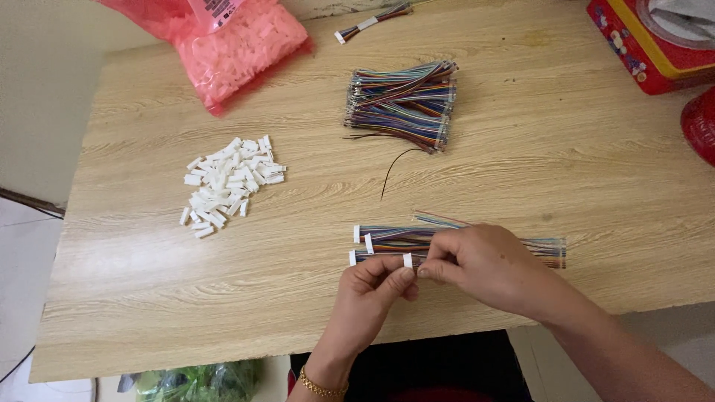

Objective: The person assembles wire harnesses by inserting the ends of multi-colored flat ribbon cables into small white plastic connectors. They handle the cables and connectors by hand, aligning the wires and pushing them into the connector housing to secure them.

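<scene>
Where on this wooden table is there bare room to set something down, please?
Bare wood lies left of the white connector pile and right of the loose wire bundle, below the red box. It is crowded around both hands and the finished cables.

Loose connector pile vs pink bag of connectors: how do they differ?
The loose pile of white connectors lies spread bare on the table; the pink bag of connectors keeps its pieces packed inside plastic. The pile sits mid-left, the bag at the far edge, partly out of frame. The bag holds far more. Both hold small white plastic pieces.
</scene>
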